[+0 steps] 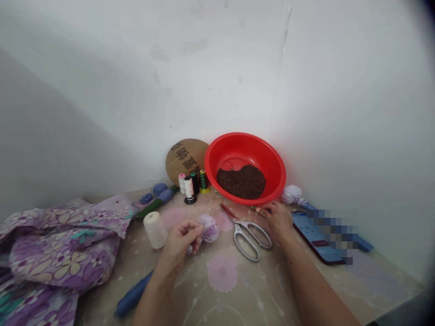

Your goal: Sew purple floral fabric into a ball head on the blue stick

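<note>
Okay, so I'm working at a corner table, and my left hand [177, 248] is doing the fiddly bit. My thumb and fingertips [194, 229] are pressing together in a tight pinch, but whatever I'm pinching is too thin to make out, maybe thread. The lilac floral fabric ball [209, 228] is sitting just right of that pinch, and I can't tell if it's touching. It's pretty much round, so there's no real long axis, and my left hand is clearly the nearer one.

My right hand [279, 222] is resting well to the right of the ball with its fingers curled down. There's a small thin item [258, 211] just beyond the fingertips, but I can't tell if I'm holding it. Silver scissors [247, 239] are lying just left of that hand.

Count-wise, I'm seeing four small thread spools [189, 188] ahead of my left hand, one cream thread cone [155, 230] beside it, and one red plastic basin [244, 156] of dark filling [241, 181] ahead of my hands.
</note>
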### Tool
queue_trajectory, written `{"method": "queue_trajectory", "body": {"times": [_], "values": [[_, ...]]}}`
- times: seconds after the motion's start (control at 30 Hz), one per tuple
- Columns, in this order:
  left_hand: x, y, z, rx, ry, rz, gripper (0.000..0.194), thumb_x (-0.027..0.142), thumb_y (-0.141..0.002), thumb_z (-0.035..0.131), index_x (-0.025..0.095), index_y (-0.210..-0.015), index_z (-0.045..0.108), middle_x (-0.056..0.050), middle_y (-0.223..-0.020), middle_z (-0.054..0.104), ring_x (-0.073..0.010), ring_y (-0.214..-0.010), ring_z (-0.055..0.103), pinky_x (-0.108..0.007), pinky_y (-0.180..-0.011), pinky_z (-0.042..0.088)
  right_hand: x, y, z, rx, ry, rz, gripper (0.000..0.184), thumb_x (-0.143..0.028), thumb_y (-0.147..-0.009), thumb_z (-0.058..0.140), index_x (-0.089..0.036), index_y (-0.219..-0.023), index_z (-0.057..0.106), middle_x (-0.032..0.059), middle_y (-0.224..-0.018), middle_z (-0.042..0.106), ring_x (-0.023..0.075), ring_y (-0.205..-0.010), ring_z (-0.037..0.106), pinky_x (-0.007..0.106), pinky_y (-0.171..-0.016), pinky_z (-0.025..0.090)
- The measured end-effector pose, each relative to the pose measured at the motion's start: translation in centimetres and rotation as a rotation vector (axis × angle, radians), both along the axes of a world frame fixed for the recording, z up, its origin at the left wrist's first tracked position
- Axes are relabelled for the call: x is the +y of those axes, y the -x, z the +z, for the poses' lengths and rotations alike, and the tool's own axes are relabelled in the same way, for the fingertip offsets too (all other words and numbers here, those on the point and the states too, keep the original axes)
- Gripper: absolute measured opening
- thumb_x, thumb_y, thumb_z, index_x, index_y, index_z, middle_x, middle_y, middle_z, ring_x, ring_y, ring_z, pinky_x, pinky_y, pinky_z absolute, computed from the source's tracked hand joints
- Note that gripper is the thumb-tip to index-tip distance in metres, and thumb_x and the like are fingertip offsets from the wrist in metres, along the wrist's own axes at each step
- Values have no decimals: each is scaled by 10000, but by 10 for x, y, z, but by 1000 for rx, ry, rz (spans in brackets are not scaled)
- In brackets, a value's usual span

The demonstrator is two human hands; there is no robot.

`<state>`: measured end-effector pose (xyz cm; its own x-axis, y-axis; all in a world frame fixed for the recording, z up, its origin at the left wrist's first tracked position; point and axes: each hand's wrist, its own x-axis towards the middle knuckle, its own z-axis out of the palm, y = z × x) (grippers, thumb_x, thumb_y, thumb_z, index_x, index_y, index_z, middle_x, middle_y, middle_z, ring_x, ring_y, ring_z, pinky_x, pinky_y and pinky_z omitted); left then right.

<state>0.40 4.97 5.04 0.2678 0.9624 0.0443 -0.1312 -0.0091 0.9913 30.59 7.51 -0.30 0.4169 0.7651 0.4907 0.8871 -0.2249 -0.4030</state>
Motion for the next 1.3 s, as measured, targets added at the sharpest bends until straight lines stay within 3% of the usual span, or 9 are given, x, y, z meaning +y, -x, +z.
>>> {"method": "queue_trajectory", "body": {"times": [0.1, 0.27, 0.43, 0.77, 0.93, 1.07, 1.2, 1.3], "values": [[0, -1, 1, 13, -2, 3, 254, 339, -617, 641, 139, -588, 488, 46, -424, 482, -45, -356, 399, -158, -346, 299, -2, -4, 4, -67, -9, -120, 232, -381, -723, 510, -240, -737, 694, 56, -776, 603, 191, -767, 505, 287, -622, 271], [-1, -3, 3, 34, 8, 4, 259, 340, -615, 641, 139, -573, 483, 45, -417, 485, -43, -353, 395, -156, -347, 294, 5, 4, -2, -92, 53, 33, 198, -318, -731, 499, -272, -737, 692, 25, -783, 625, 181, -790, 505, 304, -689, 251], [-1, -3, 0, 33, 20, -2, 267, 346, -618, 638, 138, -567, 479, 43, -418, 488, -42, -350, 392, -157, -347, 289, 14, 14, -9, -225, 94, 71, 176, -253, -715, 514, -244, -717, 690, 46, -779, 641, 192, -794, 506, 345, -783, 215], [1, 0, -1, 29, 2, -15, 246, 326, -642, 618, 137, -560, 483, 43, -418, 486, -41, -338, 393, -160, -343, 270, 10, 19, -7, -213, 46, 136, 244, -271, -748, 459, -197, -680, 682, 72, -720, 664, 192, -730, 545, 330, -746, 268], [3, 5, -3, 7, -7, -26, 228, 307, -648, 613, 139, -562, 485, 44, -427, 492, -46, -353, 399, -165, -357, 276, -3, 33, 6, 27, -205, 221, 288, -322, -761, 430, -158, -757, 667, 76, -721, 652, 173, -653, 544, 271, -617, 334], [3, 7, -3, 28, -10, -39, 224, 301, -641, 616, 137, -559, 487, 38, -432, 496, -50, -369, 406, -171, -376, 283, -15, 65, 36, 389, -338, 436, 295, -366, -748, 448, -149, -714, 645, 49, -631, 616, 147, -591, 515, 253, -571, 371], [3, 7, -2, 66, -3, -46, 226, 310, -624, 623, 138, -560, 491, 34, -431, 496, -54, -370, 406, -175, -377, 271, -23, 102, 71, 839, -136, 734, 257, -350, -715, 500, -141, -797, 624, -3, -542, 543, 99, -483, 463, 216, -467, 366], [2, 6, 1, 85, 0, -25, 233, 316, -609, 629, 138, -555, 488, 37, -425, 489, -52, -368, 398, -175, -383, 277, -24, 122, 88, 981, 46, 907, 279, -317, -693, 536, -126, -886, 600, -36, -476, 487, 78, -422, 434, 203, -430, 360]]}}
